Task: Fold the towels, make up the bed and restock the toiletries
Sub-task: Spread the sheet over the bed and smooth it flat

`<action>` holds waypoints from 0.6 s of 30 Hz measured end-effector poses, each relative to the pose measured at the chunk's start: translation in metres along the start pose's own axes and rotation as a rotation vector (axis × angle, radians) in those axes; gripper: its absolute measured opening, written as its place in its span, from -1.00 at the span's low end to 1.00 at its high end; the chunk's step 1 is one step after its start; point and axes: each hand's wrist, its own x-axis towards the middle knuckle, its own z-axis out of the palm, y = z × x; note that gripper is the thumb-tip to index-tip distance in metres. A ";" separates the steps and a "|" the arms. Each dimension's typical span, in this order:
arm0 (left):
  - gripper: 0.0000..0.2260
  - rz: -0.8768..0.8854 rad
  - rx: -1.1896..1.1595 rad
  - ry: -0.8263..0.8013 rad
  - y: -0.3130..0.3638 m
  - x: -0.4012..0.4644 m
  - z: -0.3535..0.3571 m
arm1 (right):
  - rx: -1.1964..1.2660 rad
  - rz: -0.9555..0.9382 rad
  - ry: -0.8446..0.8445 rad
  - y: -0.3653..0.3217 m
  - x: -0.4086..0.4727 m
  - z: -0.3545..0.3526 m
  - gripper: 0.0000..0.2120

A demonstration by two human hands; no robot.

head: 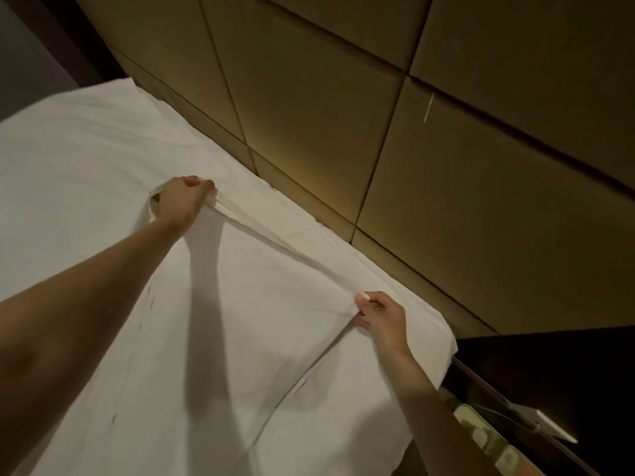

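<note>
At lower right: I make out little of the dark nightstand [536, 383]; a white device [549, 429] on it is unclear
Sheet [103, 166]: white, spread over the bed beside the padded headboard [343, 97]
Left hand [178, 201]: fingers clenched on the sheet's raised edge
Right hand [381, 314]: fingers pinching that same edge, nearer me

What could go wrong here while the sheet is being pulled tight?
1. The left hand and right hand pinch only the edge of the sheet; it could slip free and go slack.
2. The stretched fold between the hands may leave a crease if laid down unevenly.
3. The sheet's corner hangs near a cable beside the bed and might snag it.
</note>
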 end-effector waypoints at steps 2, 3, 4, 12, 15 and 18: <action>-0.76 -0.009 0.095 0.016 -0.005 0.011 0.020 | -0.017 0.024 0.023 0.009 0.020 0.001 -0.94; -0.75 -0.003 0.124 0.011 -0.005 0.015 0.029 | -0.018 0.040 0.039 0.013 0.027 0.000 -0.94; -0.75 0.004 0.131 -0.001 -0.004 0.019 0.039 | -0.011 0.055 0.062 0.016 0.034 -0.002 -0.94; -0.66 0.045 0.253 -0.072 0.003 0.047 0.098 | -0.093 0.066 0.171 0.028 0.066 -0.012 -0.94; -0.64 0.012 0.251 -0.053 -0.003 0.060 0.100 | -0.144 0.004 0.176 0.026 0.070 -0.007 -0.96; -0.51 -0.037 0.263 -0.016 -0.012 0.082 0.100 | -0.227 -0.051 0.186 0.025 0.074 0.001 -0.92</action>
